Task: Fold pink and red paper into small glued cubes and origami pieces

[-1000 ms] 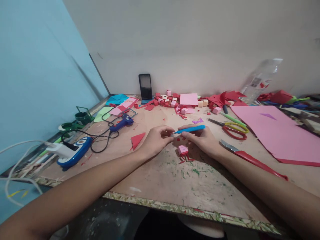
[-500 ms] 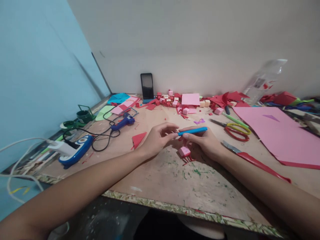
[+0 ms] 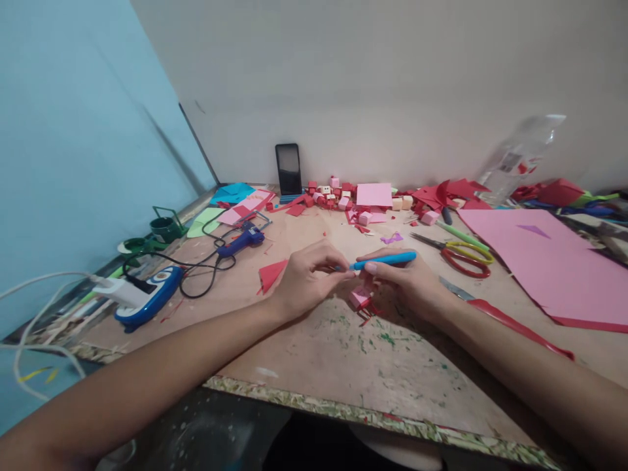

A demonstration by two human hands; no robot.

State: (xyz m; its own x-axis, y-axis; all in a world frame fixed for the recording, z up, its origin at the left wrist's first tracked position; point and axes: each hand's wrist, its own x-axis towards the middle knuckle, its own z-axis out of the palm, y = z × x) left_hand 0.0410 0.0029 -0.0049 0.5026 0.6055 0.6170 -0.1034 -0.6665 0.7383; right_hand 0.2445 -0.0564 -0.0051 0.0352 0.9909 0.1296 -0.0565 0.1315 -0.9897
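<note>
A blue pen (image 3: 390, 259) lies in my right hand (image 3: 405, 281), its thumb and fingers closed round the barrel and its narrower end pointing left. At that end, the fingertips of my left hand (image 3: 311, 278) are pinched together. A bit of blue shows between them, which looks like the pen's cap, mostly hidden by the fingers. Just below the pen, a small pink paper cube (image 3: 360, 298) with thin red paper strips sits on the table, partly in the shadow of my right hand. To the left of my left hand rests a red paper triangle (image 3: 271, 275).
Yellow-and-red scissors (image 3: 464, 257) and a red-handled cutting tool (image 3: 515, 324) lie right of my hand, near pink sheets (image 3: 554, 261). A blue glue gun (image 3: 241, 241) and power strip (image 3: 150, 301) are at left. Paper cubes (image 3: 343, 203) and a phone (image 3: 289, 169) line the back.
My right hand has shifted slightly right with the pen, and a narrower part of it now shows at its left end. My left fingers have closed into a tighter pinch.
</note>
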